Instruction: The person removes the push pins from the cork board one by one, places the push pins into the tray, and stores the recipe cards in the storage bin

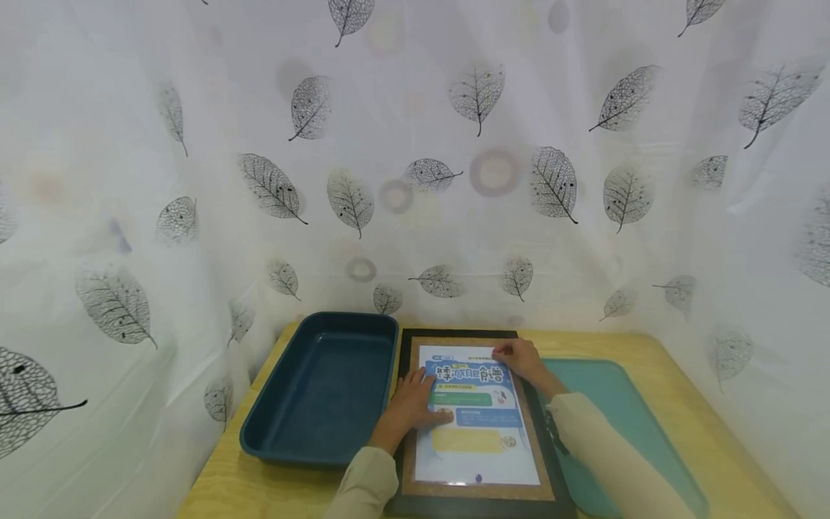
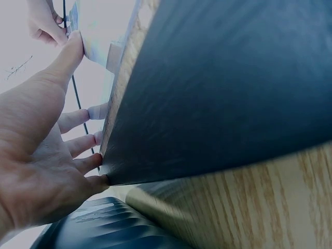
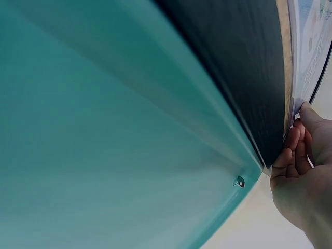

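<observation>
A printed sheet [image 1: 476, 461] with a glossy surface and coloured blocks lies on a cork board [image 1: 480, 491] with a black frame [image 1: 410, 346]. My left hand [image 1: 410, 405] rests spread on the sheet's left side, its thumb pointing right across the print. In the left wrist view, the left fingers [image 2: 80, 142] are extended over the sheet and board edge. At the sheet's top right corner, my right hand [image 1: 521, 360] pinches with thumb and forefinger. The right wrist view shows the right thumb [image 3: 309, 115] at the sheet's edge; whether something small is between the fingertips is hidden.
A deep dark blue tray [image 1: 324, 389] stands left of the board. A shallow teal tray [image 1: 622, 425] lies to the right, partly under the right forearm; a small tack-like thing [image 3: 240, 181] sits near its corner. A leaf-patterned curtain [image 1: 415, 216] hangs behind the wooden table [image 1: 674, 389].
</observation>
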Demonstrator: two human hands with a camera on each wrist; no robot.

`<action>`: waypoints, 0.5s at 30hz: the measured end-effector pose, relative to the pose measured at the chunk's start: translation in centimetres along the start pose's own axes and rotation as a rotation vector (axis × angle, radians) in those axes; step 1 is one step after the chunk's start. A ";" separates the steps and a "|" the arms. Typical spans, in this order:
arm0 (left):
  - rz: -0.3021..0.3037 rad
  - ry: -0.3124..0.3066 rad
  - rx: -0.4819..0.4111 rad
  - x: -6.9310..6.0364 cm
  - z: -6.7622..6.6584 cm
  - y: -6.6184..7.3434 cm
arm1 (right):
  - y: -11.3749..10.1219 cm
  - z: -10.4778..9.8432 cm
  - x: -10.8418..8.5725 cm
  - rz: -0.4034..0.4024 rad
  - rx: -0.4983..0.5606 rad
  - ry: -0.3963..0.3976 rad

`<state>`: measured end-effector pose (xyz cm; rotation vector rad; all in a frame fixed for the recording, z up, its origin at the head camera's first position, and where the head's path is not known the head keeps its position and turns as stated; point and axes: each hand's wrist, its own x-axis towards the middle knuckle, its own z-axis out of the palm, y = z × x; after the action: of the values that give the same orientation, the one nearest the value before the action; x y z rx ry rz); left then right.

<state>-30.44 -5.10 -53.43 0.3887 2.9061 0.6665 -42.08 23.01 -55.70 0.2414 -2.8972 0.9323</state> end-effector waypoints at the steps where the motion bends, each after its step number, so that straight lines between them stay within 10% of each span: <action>1: 0.000 0.000 0.000 0.0 0.0 0.0 | 0.0 0.0 0.0 -0.001 -0.002 0.001; 15: 0.002 0.000 0.001 0.0 0.0 0.0 | -0.1 0.0 -0.5 -0.011 0.000 0.003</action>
<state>-30.48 -5.09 -53.47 0.3916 2.9062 0.6649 -41.52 22.96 -55.68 0.2554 -2.8904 0.9303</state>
